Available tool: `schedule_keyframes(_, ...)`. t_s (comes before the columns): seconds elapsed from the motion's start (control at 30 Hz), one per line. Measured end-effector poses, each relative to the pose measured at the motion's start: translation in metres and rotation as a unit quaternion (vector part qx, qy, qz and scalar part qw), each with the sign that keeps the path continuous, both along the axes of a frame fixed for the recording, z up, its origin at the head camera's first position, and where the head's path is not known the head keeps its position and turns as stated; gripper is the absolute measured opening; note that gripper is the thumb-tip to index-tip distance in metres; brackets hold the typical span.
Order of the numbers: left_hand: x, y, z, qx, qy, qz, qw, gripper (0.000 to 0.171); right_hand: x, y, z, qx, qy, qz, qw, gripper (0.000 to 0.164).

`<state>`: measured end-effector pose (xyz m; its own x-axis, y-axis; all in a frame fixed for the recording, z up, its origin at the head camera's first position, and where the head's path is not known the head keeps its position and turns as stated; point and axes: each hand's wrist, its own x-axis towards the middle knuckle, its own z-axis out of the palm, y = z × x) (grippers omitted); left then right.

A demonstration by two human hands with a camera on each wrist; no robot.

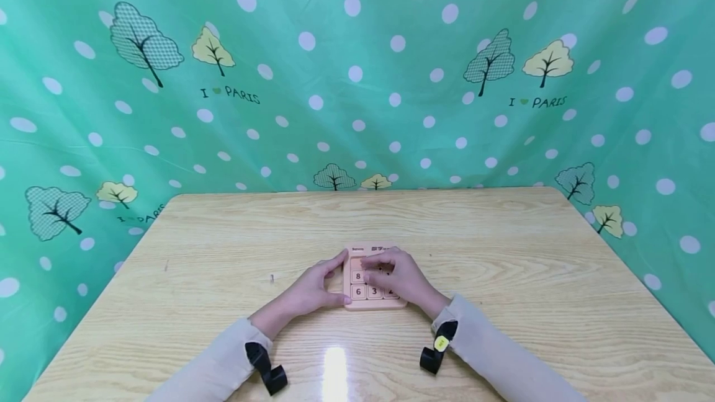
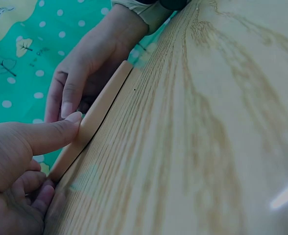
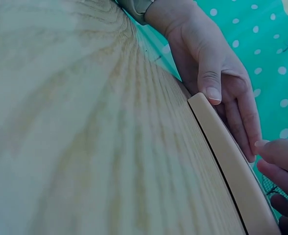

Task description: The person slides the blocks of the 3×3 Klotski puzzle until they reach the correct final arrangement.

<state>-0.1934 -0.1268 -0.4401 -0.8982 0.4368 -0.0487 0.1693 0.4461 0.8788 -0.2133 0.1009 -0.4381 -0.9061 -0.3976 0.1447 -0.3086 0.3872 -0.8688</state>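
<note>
A pink number slide puzzle (image 1: 375, 305) lies flat on the table, its square tiles marked with dark digits; 8, 6 and 3 can be read. My left hand (image 1: 310, 290) holds the puzzle's left side, thumb at the near corner and forefinger at the far one. In the left wrist view, the thumb (image 2: 56, 134) lies against the puzzle's near edge. Over the tiles is my right hand (image 1: 408, 278), its thumb and forefinger stretched to the left and covering part of the upper rows. Whether its fingertips touch a tile cannot be made out.
The wood-grain table (image 1: 234, 234) extends around the puzzle on all sides. Behind it hangs a green dotted cloth (image 1: 357, 104) with printed trees. Black straps (image 1: 265, 368) circle both sleeve cuffs. A bright light reflection shows on the table's near part.
</note>
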Motion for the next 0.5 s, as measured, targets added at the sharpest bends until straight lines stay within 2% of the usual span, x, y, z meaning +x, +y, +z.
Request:
schedule_keyframes(0.2,0.0004,0.0012,0.0018,-0.001,0.000,0.000,1.0000,0.095,0.0000,0.0008,-0.0022,0.022,0.006,0.008,1.000,0.027)
schedule_keyframes(0.5,-0.0006,0.0009,-0.0002,-0.009,-0.001,0.010,0.9999,0.096,0.0012,0.0008,-0.0015,0.025,0.010,0.011,1.000,0.025)
